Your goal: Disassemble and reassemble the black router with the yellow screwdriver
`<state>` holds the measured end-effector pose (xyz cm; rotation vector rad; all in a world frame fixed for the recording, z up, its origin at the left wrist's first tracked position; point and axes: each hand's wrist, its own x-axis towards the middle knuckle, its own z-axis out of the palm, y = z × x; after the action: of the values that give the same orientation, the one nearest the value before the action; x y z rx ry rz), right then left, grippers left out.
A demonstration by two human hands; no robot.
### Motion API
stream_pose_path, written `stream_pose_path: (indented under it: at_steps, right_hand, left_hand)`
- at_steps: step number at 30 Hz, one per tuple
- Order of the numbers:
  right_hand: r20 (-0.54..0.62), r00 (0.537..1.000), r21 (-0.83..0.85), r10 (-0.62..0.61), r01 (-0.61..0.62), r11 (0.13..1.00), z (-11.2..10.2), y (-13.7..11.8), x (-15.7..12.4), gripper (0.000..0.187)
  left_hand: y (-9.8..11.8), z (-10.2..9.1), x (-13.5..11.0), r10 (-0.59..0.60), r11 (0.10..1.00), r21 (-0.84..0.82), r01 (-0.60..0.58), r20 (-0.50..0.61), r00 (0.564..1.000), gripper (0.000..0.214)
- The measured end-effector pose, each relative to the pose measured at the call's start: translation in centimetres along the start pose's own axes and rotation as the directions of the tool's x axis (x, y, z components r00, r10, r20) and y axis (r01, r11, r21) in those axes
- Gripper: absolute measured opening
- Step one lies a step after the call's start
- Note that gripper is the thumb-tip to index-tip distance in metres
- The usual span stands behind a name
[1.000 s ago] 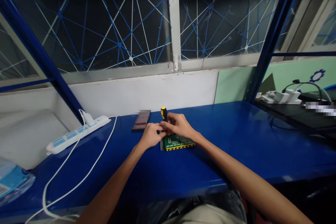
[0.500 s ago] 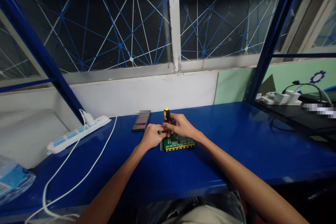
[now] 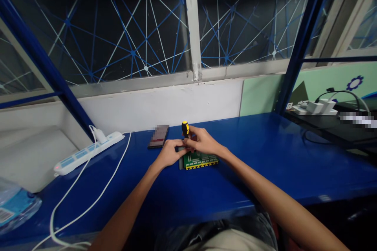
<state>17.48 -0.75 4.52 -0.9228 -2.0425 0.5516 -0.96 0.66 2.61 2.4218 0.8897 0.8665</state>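
Note:
A black and yellow screwdriver (image 3: 185, 128) stands nearly upright, its handle leaning slightly left. My right hand (image 3: 204, 141) is closed on it, the fingers wrapped about the lower handle. Below lies a green circuit board (image 3: 201, 159) with a yellow strip of connectors along its near edge. My left hand (image 3: 171, 153) reaches in from the left, thumb and forefinger brought together by the screwdriver's lower end at the far left of the board. What those fingertips pinch, if anything, is hidden, as is the screwdriver's tip.
A phone (image 3: 159, 136) lies on the blue table (image 3: 250, 157) just behind my left hand. To the left are a white power strip (image 3: 88, 153), its looping white cable (image 3: 108, 184) and a plastic-wrapped package (image 3: 17, 206). Chargers (image 3: 321, 106) sit at the far right.
The screwdriver's handle has tipped slightly to the left, with my right hand still around it. Both hands stay at the board, and the view has shifted a little.

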Motion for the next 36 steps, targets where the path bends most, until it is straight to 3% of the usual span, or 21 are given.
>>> stream_pose_path:
  at_steps: [3,9,13,23,31,36]
  right_hand:
    - [-0.008,1.0,-0.017,0.011,-0.011,1.0,-0.03,0.0,-0.09,0.011]
    - [-0.027,0.999,-0.02,0.033,-0.033,0.999,-0.14,-0.19,-0.17,0.024]
    - [-0.029,0.998,-0.024,0.047,-0.048,0.999,-0.03,0.0,-0.06,0.021]
    - [-0.042,0.998,-0.012,0.037,-0.038,0.999,-0.05,0.1,-0.1,0.012]
    - [-0.061,0.997,-0.032,0.053,-0.055,0.998,0.28,0.4,-0.12,0.026]
    - [-0.058,0.997,-0.03,0.05,-0.052,0.998,0.35,0.49,-0.11,0.023]
  left_hand:
    - [-0.04,-0.18,0.01,-0.013,1.0,-0.028,0.014,0.034,0.999,0.017]
    - [-0.71,0.17,0.0,-0.081,0.997,-0.003,0.08,-0.034,0.996,0.014]
    - [-0.75,0.4,0.02,-0.068,0.998,0.011,0.068,-0.058,0.996,0.016]
    - [-0.07,0.08,-0.06,-0.023,0.999,0.04,0.023,0.008,1.0,0.02]
    - [-0.08,0.18,0.02,-0.069,0.994,0.079,0.073,-0.056,0.996,0.015]
    - [0.18,0.24,-0.03,-0.034,0.996,0.081,0.036,-0.027,0.999,0.017]
